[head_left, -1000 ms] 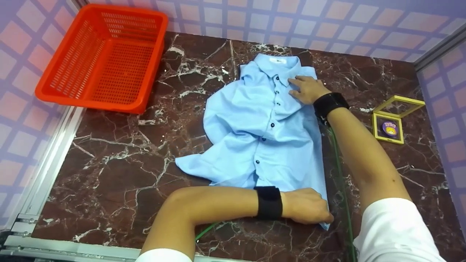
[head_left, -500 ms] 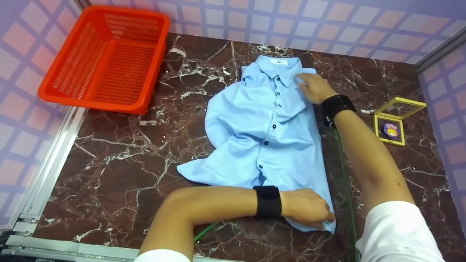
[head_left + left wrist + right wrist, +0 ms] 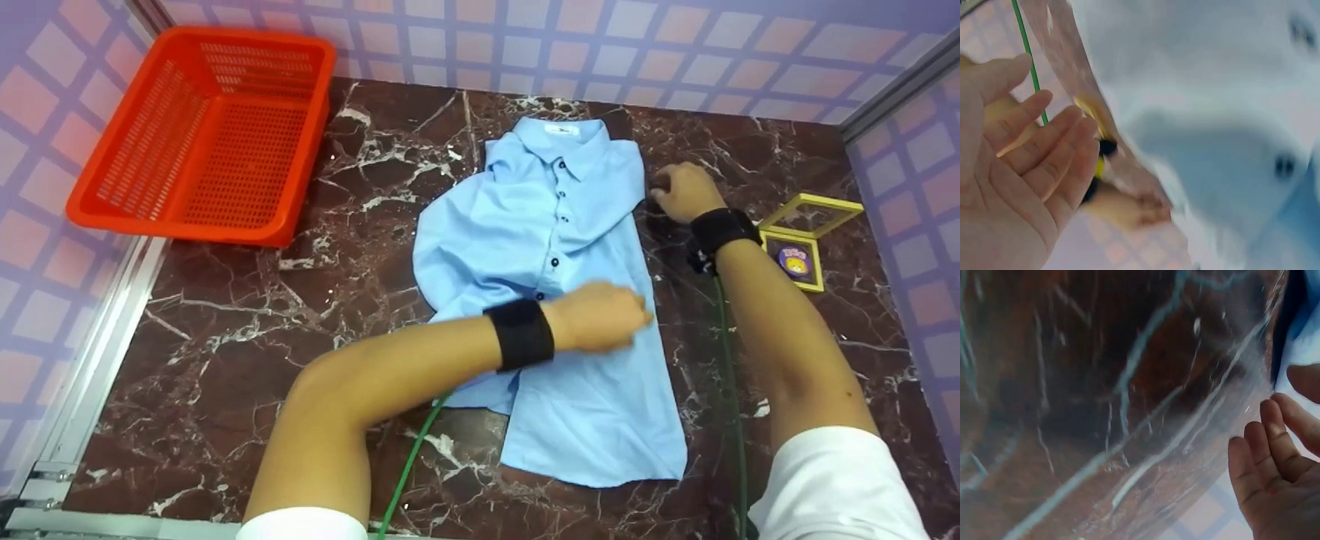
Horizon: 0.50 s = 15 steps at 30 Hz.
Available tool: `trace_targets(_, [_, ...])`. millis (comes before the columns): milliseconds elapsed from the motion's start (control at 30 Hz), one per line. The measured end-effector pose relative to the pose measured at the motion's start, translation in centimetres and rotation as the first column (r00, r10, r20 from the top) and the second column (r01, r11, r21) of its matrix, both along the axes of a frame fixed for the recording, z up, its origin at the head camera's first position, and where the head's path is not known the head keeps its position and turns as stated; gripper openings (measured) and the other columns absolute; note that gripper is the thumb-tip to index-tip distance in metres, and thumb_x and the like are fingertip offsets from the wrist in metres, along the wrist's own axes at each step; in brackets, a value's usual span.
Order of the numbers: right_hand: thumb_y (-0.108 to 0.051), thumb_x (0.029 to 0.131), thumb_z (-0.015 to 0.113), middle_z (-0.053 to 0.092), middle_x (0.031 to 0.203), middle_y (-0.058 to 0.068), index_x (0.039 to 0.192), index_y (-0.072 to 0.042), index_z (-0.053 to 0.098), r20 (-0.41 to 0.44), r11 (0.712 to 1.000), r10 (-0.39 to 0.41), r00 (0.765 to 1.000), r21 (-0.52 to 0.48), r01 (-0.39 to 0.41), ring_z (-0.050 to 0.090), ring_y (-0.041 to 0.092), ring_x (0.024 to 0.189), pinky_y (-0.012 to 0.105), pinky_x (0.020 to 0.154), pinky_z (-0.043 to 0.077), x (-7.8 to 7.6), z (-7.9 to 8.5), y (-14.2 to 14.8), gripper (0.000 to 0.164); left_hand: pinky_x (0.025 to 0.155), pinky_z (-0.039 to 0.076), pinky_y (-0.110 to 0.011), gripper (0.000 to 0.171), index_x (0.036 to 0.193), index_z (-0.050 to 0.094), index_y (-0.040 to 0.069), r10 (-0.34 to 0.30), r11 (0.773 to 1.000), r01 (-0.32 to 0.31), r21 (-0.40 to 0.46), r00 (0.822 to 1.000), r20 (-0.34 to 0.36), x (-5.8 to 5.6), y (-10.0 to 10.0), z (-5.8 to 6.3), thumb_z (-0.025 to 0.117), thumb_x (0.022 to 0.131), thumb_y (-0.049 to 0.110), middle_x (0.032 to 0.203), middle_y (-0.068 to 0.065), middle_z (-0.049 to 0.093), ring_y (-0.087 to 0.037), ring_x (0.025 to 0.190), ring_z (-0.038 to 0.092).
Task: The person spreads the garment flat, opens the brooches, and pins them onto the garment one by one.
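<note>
Here's the light-blue button-up shirt point(image 3: 517, 232), spread face up on the dark marble worktop point(image 3: 225, 337), collar point(image 3: 536, 142) toward the far edge, hem point(image 3: 592, 472) toward the near edge. The left hand point(image 3: 600, 315) is blurred above the lower front, released, fingers loosely bent round nothing; whether it brushes the cloth, I can't tell. The right hand point(image 3: 688, 193) is released too, just beside the short sleeve point(image 3: 611, 199) nearest the worktop's right edge.

It looks like a straightening job, so the way to do it well: steady the collar end lightly, sweep outward from the buttons with flat fingers, and ease the bunched basket-side cloth outward rather than tugging it. Gentle strokes should keep the buttoned front straight.

And compare that with half a second ago! The left hand was down at the hem's right corner; now it's up around mid-shirt, and the hem lies bare. The right hand, at the shoulder then, is off the shirt, leaving that sleeve in plain sight. The red plastic basket point(image 3: 180, 231) holds its place at the far left corner.
</note>
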State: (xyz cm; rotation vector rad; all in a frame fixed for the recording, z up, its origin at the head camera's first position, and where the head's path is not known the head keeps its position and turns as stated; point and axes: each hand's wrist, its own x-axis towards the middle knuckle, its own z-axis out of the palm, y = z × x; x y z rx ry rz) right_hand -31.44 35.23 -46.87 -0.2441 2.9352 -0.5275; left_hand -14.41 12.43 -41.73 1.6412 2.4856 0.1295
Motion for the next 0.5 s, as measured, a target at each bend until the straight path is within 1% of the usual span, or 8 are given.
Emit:
trace_targets(67, [-0.021, 0.089, 0.057, 0.057, 0.111, 0.027, 0.118, 0.006, 0.056, 0.017, 1.0, -0.004, 1.0, -0.013, 0.004, 0.051, 0.043, 0.104, 0.054, 0.091, 0.037, 0.4, -0.1, -0.1, 0.039, 0.07, 0.051, -0.034, 0.02, 0.105, 0.064, 0.012, 0.081, 0.997, -0.08, 0.016, 0.996, -0.04, -1.8, 0.2, 0.7, 0.052, 0.09, 0.018, 0.099, -0.004, 0.063, -0.02, 0.087, 0.06])
trace_targets(133, [-0.022, 0.088, 0.06, 0.058, 0.11, 0.025, 0.118, 0.005, 0.055, 0.034, 0.999, -0.015, 0.999, -0.031, 0.016, 0.053, 0.041, 0.102, 0.053, 0.09, 0.038, 0.6, 0.1, -0.1, 0.041, 0.068, 0.052, -0.037, 0.018, 0.1, 0.065, 0.011, 0.184, 0.983, -0.183, 0.014, 0.979, -0.084, -3.7, 0.6, 1.2, 0.051, 0.089, 0.013, 0.095, -0.005, 0.064, -0.022, 0.084, 0.06])
trace_targets(167, [-0.023, 0.087, 0.062, 0.059, 0.109, 0.024, 0.119, 0.004, 0.055, 0.043, 0.999, -0.017, 0.999, -0.04, 0.019, 0.054, 0.04, 0.101, 0.052, 0.089, 0.039, 0.7, 0.1, -0.1, 0.042, 0.067, 0.052, -0.038, 0.019, 0.098, 0.066, 0.011, 0.237, 0.971, -0.237, 0.01, 0.965, -0.112, -4.5, 0.9, 1.2, 0.05, 0.089, 0.012, 0.094, -0.005, 0.064, -0.022, 0.083, 0.06])
trace_targets(233, [-0.024, 0.085, 0.065, 0.059, 0.11, 0.023, 0.121, 0.004, 0.054, 0.061, 0.998, -0.025, 0.998, -0.051, 0.028, 0.054, 0.039, 0.102, 0.051, 0.089, 0.039, 0.8, -0.1, 0.0, 0.047, 0.068, 0.052, -0.039, 0.02, 0.097, 0.068, 0.012, 0.324, 0.943, -0.332, -0.017, 0.931, -0.17, -6.1, 1.6, 1.0, 0.05, 0.088, 0.012, 0.095, -0.006, 0.065, -0.024, 0.083, 0.06])
trace_targets(300, [-0.025, 0.082, 0.068, 0.059, 0.11, 0.023, 0.122, 0.003, 0.053, 0.059, 0.998, -0.03, 0.998, -0.054, 0.033, 0.053, 0.038, 0.102, 0.051, 0.09, 0.039, 0.9, -0.4, 0.1, 0.051, 0.069, 0.052, -0.04, 0.024, 0.098, 0.07, 0.012, 0.394, 0.911, -0.411, -0.044, 0.895, -0.21, -7.5, 2.2, 0.4, 0.047, 0.09, 0.011, 0.096, -0.007, 0.065, -0.025, 0.083, 0.06])
trace_targets(367, [-0.028, 0.081, 0.068, 0.059, 0.108, 0.022, 0.12, 0.002, 0.055, 0.04, 0.998, -0.031, 0.999, -0.044, 0.033, 0.054, 0.038, 0.101, 0.05, 0.088, 0.04, 0.9, -0.9, 0.2, 0.051, 0.07, 0.051, -0.04, 0.026, 0.1, 0.071, 0.014, 0.448, 0.881, -0.47, -0.058, 0.866, -0.221, -8.5, 2.6, -0.4, 0.046, 0.092, 0.012, 0.099, -0.006, 0.066, -0.024, 0.085, 0.061])
trace_targets(433, [-0.03, 0.084, 0.065, 0.06, 0.107, 0.021, 0.118, 0.001, 0.057, 0.011, 0.998, -0.037, 0.999, -0.041, 0.037, 0.055, 0.038, 0.1, 0.05, 0.087, 0.04, 0.9, -1.2, 0.0, 0.048, 0.07, 0.051, -0.04, 0.026, 0.101, 0.07, 0.015, 0.495, 0.855, -0.515, -0.065, 0.846, -0.199, -9.5, 2.7, -0.9, 0.046, 0.093, 0.012, 0.1, -0.004, 0.066, -0.024, 0.086, 0.062])
trace_targets(500, [-0.032, 0.087, 0.059, 0.061, 0.107, 0.021, 0.117, 0.0, 0.059, -0.027, 0.998, -0.052, 0.998, -0.04, 0.051, 0.056, 0.038, 0.099, 0.05, 0.087, 0.041, 0.9, -1.3, -0.2, 0.044, 0.069, 0.051, -0.041, 0.026, 0.1, 0.07, 0.016, 0.531, 0.837, -0.545, -0.049, 0.83, -0.169, -10.2, 2.6, -1.2, 0.046, 0.093, 0.012, 0.099, -0.003, 0.067, -0.024, 0.086, 0.063])
